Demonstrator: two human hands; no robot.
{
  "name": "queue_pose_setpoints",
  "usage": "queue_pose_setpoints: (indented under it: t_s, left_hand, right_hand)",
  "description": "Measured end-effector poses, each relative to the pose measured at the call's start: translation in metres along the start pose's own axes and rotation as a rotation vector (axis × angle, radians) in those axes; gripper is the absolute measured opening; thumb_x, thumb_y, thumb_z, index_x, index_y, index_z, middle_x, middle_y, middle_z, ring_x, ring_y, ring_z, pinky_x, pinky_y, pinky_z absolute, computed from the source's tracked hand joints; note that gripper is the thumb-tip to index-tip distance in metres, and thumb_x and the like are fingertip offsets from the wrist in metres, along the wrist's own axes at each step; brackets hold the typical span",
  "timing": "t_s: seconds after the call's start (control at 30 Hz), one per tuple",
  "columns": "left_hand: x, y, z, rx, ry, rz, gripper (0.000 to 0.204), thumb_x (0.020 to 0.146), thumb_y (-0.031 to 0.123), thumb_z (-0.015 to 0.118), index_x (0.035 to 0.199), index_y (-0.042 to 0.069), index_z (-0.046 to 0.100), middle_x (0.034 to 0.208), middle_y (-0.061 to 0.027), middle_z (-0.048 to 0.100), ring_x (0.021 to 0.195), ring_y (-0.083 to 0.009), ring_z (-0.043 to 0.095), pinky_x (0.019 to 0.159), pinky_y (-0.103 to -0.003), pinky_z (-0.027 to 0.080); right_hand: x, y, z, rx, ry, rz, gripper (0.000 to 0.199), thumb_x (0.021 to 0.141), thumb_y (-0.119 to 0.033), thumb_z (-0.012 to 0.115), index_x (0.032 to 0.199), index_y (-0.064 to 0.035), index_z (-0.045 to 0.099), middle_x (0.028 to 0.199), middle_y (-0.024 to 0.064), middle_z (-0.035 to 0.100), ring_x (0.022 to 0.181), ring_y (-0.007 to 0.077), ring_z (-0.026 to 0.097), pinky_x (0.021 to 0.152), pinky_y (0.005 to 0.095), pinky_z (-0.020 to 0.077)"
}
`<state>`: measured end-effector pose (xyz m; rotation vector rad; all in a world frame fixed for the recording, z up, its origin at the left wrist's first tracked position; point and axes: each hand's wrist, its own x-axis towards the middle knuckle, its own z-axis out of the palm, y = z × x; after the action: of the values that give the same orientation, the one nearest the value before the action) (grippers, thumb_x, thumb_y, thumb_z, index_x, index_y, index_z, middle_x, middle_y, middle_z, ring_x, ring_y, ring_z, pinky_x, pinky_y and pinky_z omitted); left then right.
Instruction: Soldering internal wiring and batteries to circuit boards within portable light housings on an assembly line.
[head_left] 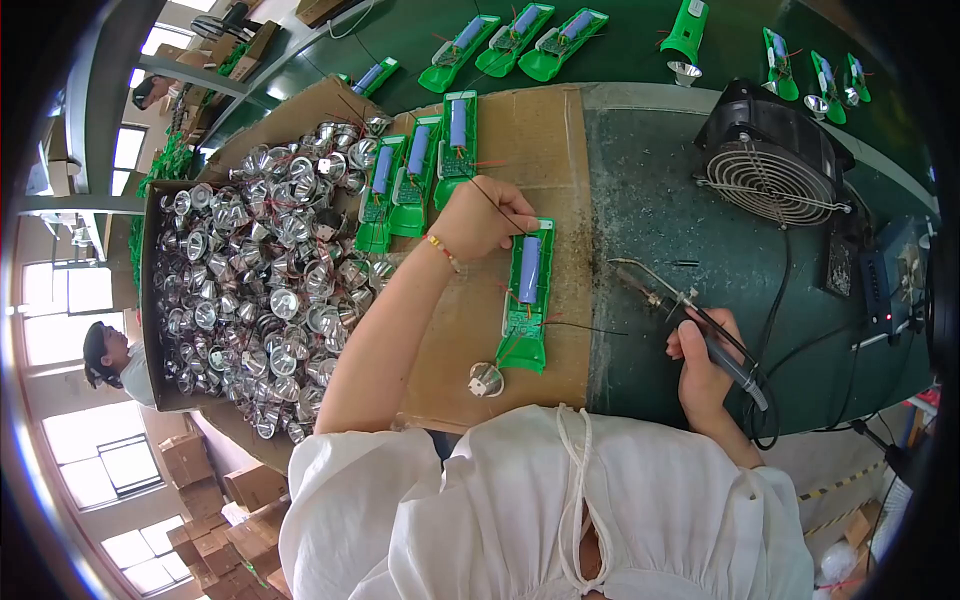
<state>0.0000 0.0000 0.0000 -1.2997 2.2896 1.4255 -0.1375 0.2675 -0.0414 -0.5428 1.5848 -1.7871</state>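
My left hand has its fingers pinched at the upper end of a green flashlight housing half. In that housing lie a purple cylindrical battery and a small green circuit board. A dark thin wire crosses over my left fingers, and another sticks out to the right. Red wires run down to a silver reflector cup below the housing. My right hand grips a soldering iron with a feed tube; its tip points up and left, apart from the housing.
A cardboard box of reflector cups stands at left. Several similar housings lie above my left hand, more at the far edge. A black fan and a blue soldering station stand at right, with cables around. Another person shows far left.
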Motion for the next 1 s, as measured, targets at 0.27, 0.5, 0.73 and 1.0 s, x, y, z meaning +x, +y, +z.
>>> queue_pose_setpoints:
  t_s: [0.27, 0.5, 0.73, 1.0]
  left_hand:
    - [-0.078, -0.003, 0.051, -0.153, 0.637, 0.172, 0.050, 0.072, 0.017, 0.067, 0.118, 0.006, 0.050, 0.113, -0.0207, 0.050, 0.089, -0.0290, 0.060, 0.071, -0.033, 0.050]
    - [-0.054, 0.037, 0.075, 0.161, 0.454, 0.390, 0.062, 0.070, 0.006, 0.056, 0.129, 0.009, 0.038, 0.125, -0.0219, 0.033, 0.114, -0.0405, 0.039, 0.092, -0.042, 0.039]
    - [0.118, 0.133, 0.032, 0.534, 0.476, 0.719, 0.053, 0.073, 0.019, 0.055, 0.124, 0.011, 0.044, 0.126, -0.0214, 0.037, 0.114, -0.0396, 0.039, 0.094, -0.046, 0.035]
    - [0.195, 0.155, 0.003, 0.284, 0.703, 0.998, 0.042, 0.077, 0.022, 0.063, 0.115, 0.010, 0.050, 0.129, -0.0191, 0.039, 0.116, -0.0372, 0.041, 0.095, -0.045, 0.037]
  right_hand:
    - [0.001, 0.004, -0.015, -0.081, 0.070, -0.089, 0.012, 0.083, -0.005, 0.057, 0.090, 0.0018, 0.050, 0.069, 0.0080, 0.056, 0.057, 0.0107, 0.054, 0.053, 0.0226, 0.0452]
    - [0.006, -0.002, -0.011, 0.013, 0.046, 0.010, 0.016, 0.081, -0.008, 0.063, 0.090, 0.0010, 0.053, 0.072, 0.0073, 0.061, 0.060, 0.0092, 0.057, 0.056, 0.0232, 0.0481]
    - [0.004, 0.002, -0.010, 0.043, 0.105, 0.043, 0.016, 0.078, -0.005, 0.065, 0.087, 0.0013, 0.054, 0.068, 0.0064, 0.060, 0.059, 0.0088, 0.057, 0.055, 0.0228, 0.0476]
    - [0.005, 0.012, -0.014, -0.018, 0.118, -0.023, 0.017, 0.076, -0.007, 0.068, 0.084, 0.0000, 0.054, 0.064, 0.0073, 0.061, 0.056, 0.0097, 0.058, 0.052, 0.0237, 0.0467]
